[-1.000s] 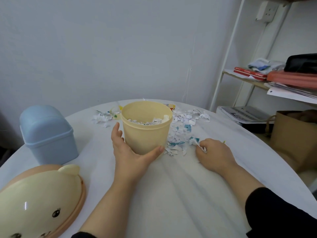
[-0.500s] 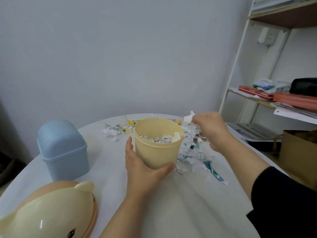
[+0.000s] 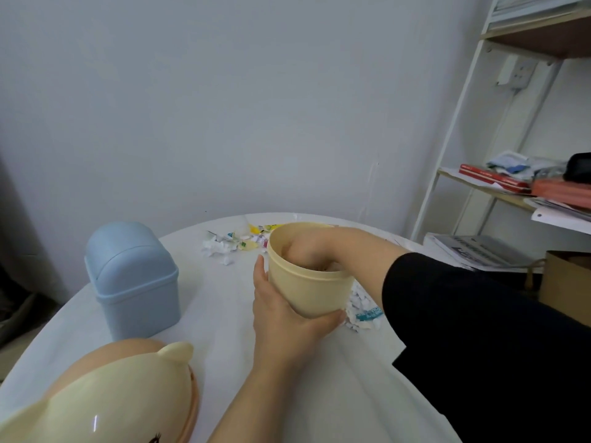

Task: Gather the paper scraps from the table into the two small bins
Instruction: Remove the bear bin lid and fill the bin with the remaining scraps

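Plainly, the left hand (image 3: 287,324) grips the cream bin (image 3: 307,292) low on its wall, fingers and thumb curled round it. The right hand (image 3: 305,251) is sunk in the bin's mouth with its fingers hidden, so whether it holds anything cannot be told. Paper scraps (image 3: 363,310) lie just right of the bin, and a far scrap pile (image 3: 228,246) sits above left, near the lidded blue bin (image 3: 134,282). A quick withdrawal could drag loose scraps over the rim, and a slack left hand could let the light bin tip.

Pale yellow bin (image 3: 307,292), blue bin (image 3: 134,279).
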